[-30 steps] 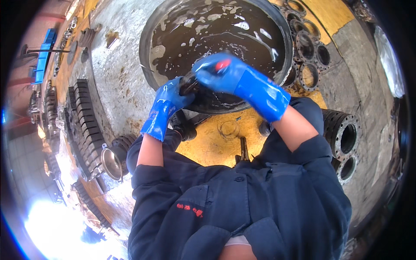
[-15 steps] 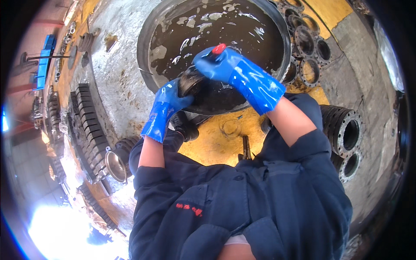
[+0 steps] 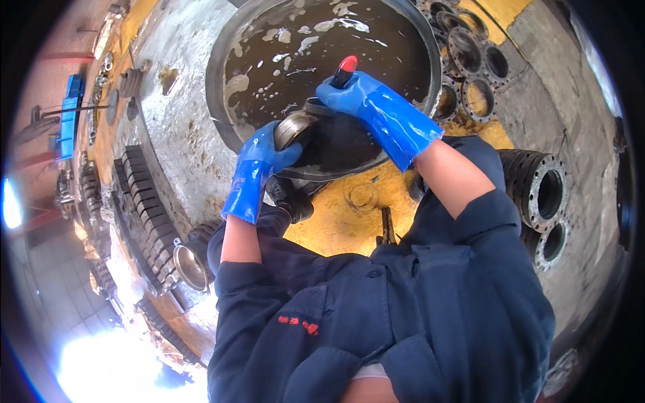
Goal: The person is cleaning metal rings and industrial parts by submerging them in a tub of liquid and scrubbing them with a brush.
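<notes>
My left hand [image 3: 263, 149], in a blue rubber glove, grips a round metal part [image 3: 294, 127] with a worn, shiny curved edge. Its lower side lies in dark shadow. In my right hand [image 3: 353, 95], also gloved in blue, is a hand tool with a red-tipped black handle [image 3: 346, 70], the red end pointing up and away. The tool's working end is dark, close against the top of the metal part, and I cannot make out its kind. Both hands are over the near side of a large round tub [image 3: 216, 80] of murky brown liquid with patches of foam.
Several flanged metal rings [image 3: 478, 97] lie beyond the tub at the right. Nearer, stacked flanges [image 3: 547, 191] stand by my leg. On the left is a long row of dark metal parts [image 3: 144, 208], with a metal cup-like piece [image 3: 191, 267] beside it. Yellow floor [image 3: 329, 232] shows between my legs.
My right hand has moved slightly right and up, showing more of the tool's handle and the metal part's bright edge. My left hand keeps its hold.
</notes>
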`<state>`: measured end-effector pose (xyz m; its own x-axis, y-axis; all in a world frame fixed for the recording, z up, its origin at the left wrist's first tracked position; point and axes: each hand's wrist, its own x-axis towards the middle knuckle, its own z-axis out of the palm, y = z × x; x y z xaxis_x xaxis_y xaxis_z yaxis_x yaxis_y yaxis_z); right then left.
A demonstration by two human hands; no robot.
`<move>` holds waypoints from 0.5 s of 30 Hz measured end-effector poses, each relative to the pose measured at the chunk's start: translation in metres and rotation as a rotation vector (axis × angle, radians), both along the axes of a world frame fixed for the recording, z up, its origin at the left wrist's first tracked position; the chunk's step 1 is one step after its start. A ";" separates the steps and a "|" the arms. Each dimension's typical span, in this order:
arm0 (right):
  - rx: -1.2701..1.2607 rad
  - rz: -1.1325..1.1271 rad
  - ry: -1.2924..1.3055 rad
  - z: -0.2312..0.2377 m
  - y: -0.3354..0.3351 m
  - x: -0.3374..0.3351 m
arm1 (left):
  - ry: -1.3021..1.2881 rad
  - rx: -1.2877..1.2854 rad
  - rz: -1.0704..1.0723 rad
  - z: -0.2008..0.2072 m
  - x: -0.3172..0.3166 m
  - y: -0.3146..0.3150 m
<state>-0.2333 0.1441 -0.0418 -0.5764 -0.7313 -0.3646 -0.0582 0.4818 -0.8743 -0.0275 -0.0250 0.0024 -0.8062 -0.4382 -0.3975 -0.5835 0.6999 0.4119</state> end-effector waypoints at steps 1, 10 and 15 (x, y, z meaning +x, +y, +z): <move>0.023 -0.035 0.006 -0.007 0.004 -0.002 | -0.011 -0.026 -0.006 0.004 -0.003 0.001; 0.378 0.131 0.582 -0.004 0.018 0.019 | -0.211 -0.232 -0.107 0.017 -0.043 0.015; 0.063 0.015 0.275 -0.003 0.010 -0.008 | 0.008 0.205 0.246 -0.003 -0.029 0.001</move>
